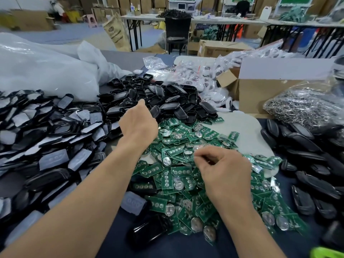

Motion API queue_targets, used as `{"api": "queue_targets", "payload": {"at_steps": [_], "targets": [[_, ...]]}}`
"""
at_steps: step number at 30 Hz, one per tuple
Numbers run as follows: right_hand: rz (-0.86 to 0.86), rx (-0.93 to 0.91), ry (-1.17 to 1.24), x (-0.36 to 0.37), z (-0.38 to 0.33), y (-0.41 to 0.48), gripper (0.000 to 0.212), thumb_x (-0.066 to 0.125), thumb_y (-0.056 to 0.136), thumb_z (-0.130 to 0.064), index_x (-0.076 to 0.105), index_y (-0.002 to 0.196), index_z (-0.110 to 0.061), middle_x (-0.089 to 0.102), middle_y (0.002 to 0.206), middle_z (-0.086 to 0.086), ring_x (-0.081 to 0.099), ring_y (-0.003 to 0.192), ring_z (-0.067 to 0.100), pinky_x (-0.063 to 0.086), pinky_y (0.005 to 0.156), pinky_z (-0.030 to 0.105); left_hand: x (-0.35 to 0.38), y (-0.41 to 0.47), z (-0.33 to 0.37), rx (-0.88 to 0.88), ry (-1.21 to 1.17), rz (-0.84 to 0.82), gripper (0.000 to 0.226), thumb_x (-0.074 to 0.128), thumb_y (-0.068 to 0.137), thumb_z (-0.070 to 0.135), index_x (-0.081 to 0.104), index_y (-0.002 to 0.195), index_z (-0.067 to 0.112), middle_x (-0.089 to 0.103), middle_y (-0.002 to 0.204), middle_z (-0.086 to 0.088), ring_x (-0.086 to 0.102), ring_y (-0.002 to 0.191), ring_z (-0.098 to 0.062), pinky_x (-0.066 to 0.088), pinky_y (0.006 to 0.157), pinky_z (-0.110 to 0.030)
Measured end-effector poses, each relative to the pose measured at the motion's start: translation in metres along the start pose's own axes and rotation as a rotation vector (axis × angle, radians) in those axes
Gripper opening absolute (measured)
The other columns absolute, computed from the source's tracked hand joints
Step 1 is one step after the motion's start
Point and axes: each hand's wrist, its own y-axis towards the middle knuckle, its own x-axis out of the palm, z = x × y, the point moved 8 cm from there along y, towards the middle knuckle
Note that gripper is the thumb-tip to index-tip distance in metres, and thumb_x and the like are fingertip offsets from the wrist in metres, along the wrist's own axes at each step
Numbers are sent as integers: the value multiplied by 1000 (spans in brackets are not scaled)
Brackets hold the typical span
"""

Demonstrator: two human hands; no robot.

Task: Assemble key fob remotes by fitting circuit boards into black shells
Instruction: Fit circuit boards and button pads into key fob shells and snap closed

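Note:
Green circuit boards point(181, 172) with round silver battery contacts lie heaped in the middle of the table. Behind them is a pile of empty black shells point(167, 97). My left hand point(138, 123) reaches over the near edge of that pile, back facing up, and its thumb side closes on one black shell point(155, 111). My right hand point(225, 172) hovers low over the boards with curled fingers, thumb and fingertips drawn together. Blur hides whether anything sits between them.
Shells with grey button pads point(52, 142) cover the left side, and more black shell halves point(307, 164) the right. A bag of metal key rings point(305, 107), a cardboard box point(260, 90) and large plastic bags point(46, 67) stand behind. One shell point(147, 233) lies near me.

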Motion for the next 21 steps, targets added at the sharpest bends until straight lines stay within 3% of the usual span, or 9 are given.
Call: {"api": "queue_targets", "payload": {"at_steps": [2,4,6,9,13,19,21], "targets": [[84,-8,86,-9,1,-1,21,82,88,-18,75,80,-36,71,73,-27,69,69,0,57,65,17,-10,-5,2,11,-2,17,63,71,96,16,43,152,18,66,92,3,52,83,-23,37,70,-37],[152,36,230,-16,6,1,22,77,92,-18,73,80,-36,72,75,-22,68,67,4,57,61,19,-17,-17,1,3,-144,-64,60,69,98,20,45,153,21,69,102,6,59,88,-22,42,72,-36],[157,116,405,-16,13,4,21,75,93,-17,73,82,-35,72,72,-16,64,62,1,52,60,17,-8,-39,0,-88,-594,-317,41,68,99,17,60,139,19,72,107,4,66,86,-17,54,67,-29],[80,150,484,-10,14,8,21,71,95,-15,71,86,-34,69,71,-11,57,63,3,49,62,23,12,-97,11,-279,-1183,-779,29,63,99,11,67,128,8,74,110,-13,75,81,-19,61,66,-24],[-50,174,594,4,12,6,24,65,99,-10,70,86,-29,62,63,-6,53,57,12,47,58,31,19,-125,12,-222,-1324,-905,25,57,104,11,64,111,33,80,98,-12,76,83,-25,62,72,-30],[-28,265,811,7,15,5,18,55,106,-7,61,91,-15,64,64,-3,65,60,17,51,54,24,18,-124,17,-145,-1391,-1032,30,46,108,14,68,106,34,79,102,-10,75,90,-25,62,80,-34],[-9,287,801,8,18,4,21,55,106,-10,61,88,-19,62,64,-6,61,63,14,48,54,23,16,-126,19,-122,-1413,-1088,33,46,107,16,73,106,35,76,106,-13,74,92,-24,62,82,-34]]}}
